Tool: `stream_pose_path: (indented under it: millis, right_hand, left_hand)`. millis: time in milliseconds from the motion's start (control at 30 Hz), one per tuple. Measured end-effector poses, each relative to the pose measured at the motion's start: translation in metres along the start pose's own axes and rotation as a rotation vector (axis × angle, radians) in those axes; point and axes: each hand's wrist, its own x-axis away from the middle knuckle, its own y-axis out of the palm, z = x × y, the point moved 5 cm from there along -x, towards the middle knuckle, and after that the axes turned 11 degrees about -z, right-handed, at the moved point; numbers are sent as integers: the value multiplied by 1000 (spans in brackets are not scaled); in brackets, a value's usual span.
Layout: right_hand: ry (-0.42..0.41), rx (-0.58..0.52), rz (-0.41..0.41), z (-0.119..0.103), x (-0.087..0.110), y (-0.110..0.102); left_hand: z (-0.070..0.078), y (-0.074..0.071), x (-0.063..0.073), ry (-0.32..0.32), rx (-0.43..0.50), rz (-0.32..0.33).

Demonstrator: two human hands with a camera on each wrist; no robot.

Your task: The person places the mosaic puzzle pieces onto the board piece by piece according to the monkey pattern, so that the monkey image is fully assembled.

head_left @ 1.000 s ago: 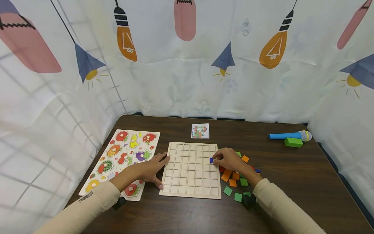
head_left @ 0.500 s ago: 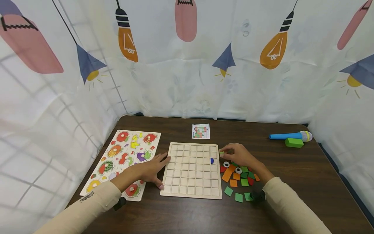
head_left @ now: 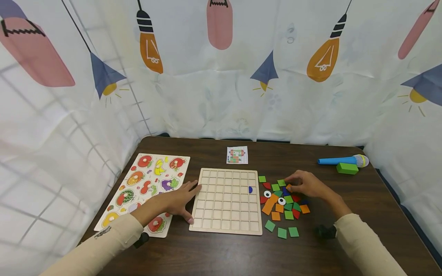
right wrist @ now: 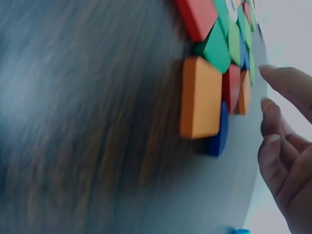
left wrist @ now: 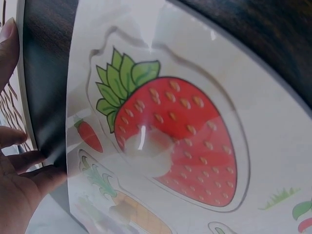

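In the head view a wooden grid board point(head_left: 224, 200) lies flat, with one blue half-round piece point(head_left: 250, 189) in a square near its right edge. My left hand point(head_left: 179, 201) rests with spread fingers along the board's left edge; the left wrist view shows this hand point(left wrist: 22, 183) beside that edge. Over the far side of a pile of coloured pieces point(head_left: 271, 205) is my right hand point(head_left: 305, 184), nearest a light green square point(head_left: 281, 183) and an orange piece point(head_left: 289, 188). In the right wrist view, thumb and fingers of this hand point(right wrist: 292, 156) stand apart, holding nothing.
A fruit puzzle board point(head_left: 186, 163) lies left of the grid board, partly under the left arm. Behind the grid sits a small printed pattern card point(head_left: 237, 155). A blue toy microphone point(head_left: 336, 160) and a green block point(head_left: 347, 168) are at the far right.
My right hand let go of the blue half-round piece on the board, passed by a light green square at the board's right, then moved right over the pile. The left hand stays put.
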Motion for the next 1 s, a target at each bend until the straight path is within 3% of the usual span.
stream_pose_path:
  millis: [167, 500, 1000]
  right_hand:
    - [36, 17, -40, 7, 4, 1]
    - [76, 32, 12, 11, 7, 3]
    - [48, 29, 17, 9, 5, 6]
  left_hand:
    - [-1, 1, 0, -4, 1, -2]
    - [0, 0, -1, 9, -3, -2]
    - [0, 1, -2, 1, -6, 6]
